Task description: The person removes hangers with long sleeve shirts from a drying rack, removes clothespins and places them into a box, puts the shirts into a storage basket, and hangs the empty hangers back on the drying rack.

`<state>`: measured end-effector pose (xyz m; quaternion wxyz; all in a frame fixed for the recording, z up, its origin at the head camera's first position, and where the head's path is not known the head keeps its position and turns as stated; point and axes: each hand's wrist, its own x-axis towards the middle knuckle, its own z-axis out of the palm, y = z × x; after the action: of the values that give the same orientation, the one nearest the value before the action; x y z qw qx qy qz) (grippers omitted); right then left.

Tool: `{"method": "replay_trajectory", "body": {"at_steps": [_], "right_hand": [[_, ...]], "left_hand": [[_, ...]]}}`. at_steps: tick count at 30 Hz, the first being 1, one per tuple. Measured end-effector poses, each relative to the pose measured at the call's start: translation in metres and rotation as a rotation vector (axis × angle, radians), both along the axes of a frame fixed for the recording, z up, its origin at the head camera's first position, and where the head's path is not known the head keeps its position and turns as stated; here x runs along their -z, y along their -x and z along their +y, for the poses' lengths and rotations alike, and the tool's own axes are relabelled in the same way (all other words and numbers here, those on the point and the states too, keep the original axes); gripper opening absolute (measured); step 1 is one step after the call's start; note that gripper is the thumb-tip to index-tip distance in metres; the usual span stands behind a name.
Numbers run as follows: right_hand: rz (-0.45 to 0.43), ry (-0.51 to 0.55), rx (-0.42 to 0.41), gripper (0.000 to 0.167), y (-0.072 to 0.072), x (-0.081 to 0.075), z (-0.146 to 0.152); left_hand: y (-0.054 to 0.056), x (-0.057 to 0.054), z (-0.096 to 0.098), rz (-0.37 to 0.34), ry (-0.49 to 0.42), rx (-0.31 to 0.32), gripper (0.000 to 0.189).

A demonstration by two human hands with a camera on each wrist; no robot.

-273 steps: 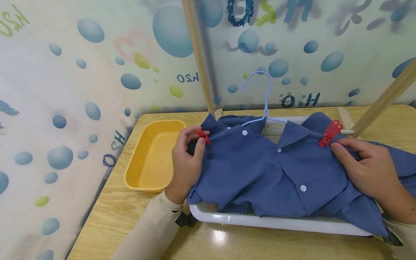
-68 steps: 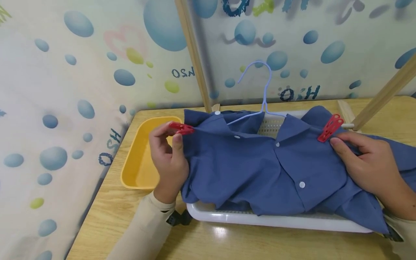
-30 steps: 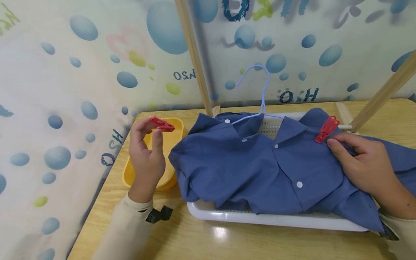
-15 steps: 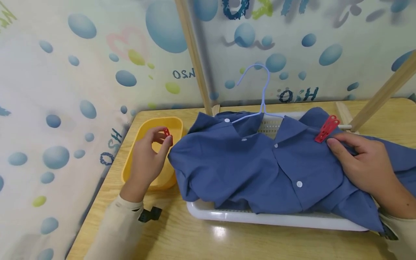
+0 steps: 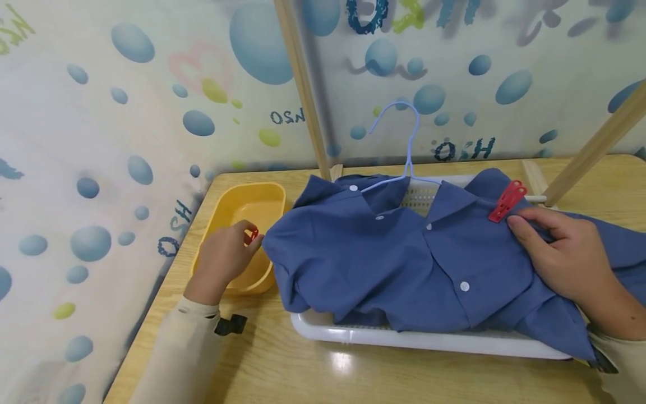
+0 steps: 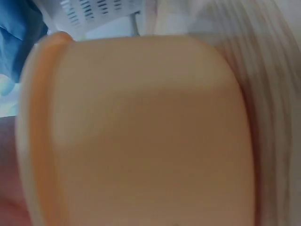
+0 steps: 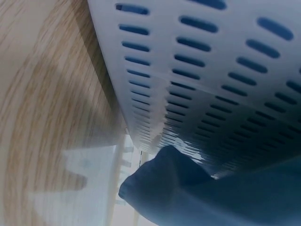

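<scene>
Two red clips [image 5: 507,201], head view only

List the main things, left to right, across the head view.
Left hand at the yellow tub → lilac hanger → red clothespin on the blue shirt → right hand.
</scene>
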<state>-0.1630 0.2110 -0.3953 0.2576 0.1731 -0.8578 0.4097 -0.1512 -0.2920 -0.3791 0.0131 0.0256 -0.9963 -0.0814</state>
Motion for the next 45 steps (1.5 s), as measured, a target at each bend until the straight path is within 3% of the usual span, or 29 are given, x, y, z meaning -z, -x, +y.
{"method": "replay_trajectory", "body": {"at_steps": [4,12,36,41,43,45], "right_hand": [[0.003,0.003,-0.002,0.009,-0.001,-0.001,0.001],[-0.004,0.006,0.004,0.009,-0.002,0.0,0.003],[0.004,0.02,-0.045,0.007,0.001,-0.002,-0.001],[0.003,0.023,-0.041,0.008,0.001,-0.002,0.001],[0.001,0.023,-0.035,0.008,0.0,-0.002,0.002],[0.001,0.021,-0.032,0.008,-0.001,-0.002,0.003]], "left_hand": [[0.002,0.002,-0.003,-0.075,0.058,0.008,0.035],[0.003,0.005,-0.004,-0.135,0.075,0.008,0.034],[-0.003,0.01,-0.006,-0.176,0.083,-0.017,0.035],[-0.004,0.001,-0.002,-0.108,0.109,0.033,0.042],[-0.004,-0.005,0.003,-0.03,0.133,0.051,0.04],[-0.004,-0.011,0.009,0.108,0.137,0.057,0.033]]}}
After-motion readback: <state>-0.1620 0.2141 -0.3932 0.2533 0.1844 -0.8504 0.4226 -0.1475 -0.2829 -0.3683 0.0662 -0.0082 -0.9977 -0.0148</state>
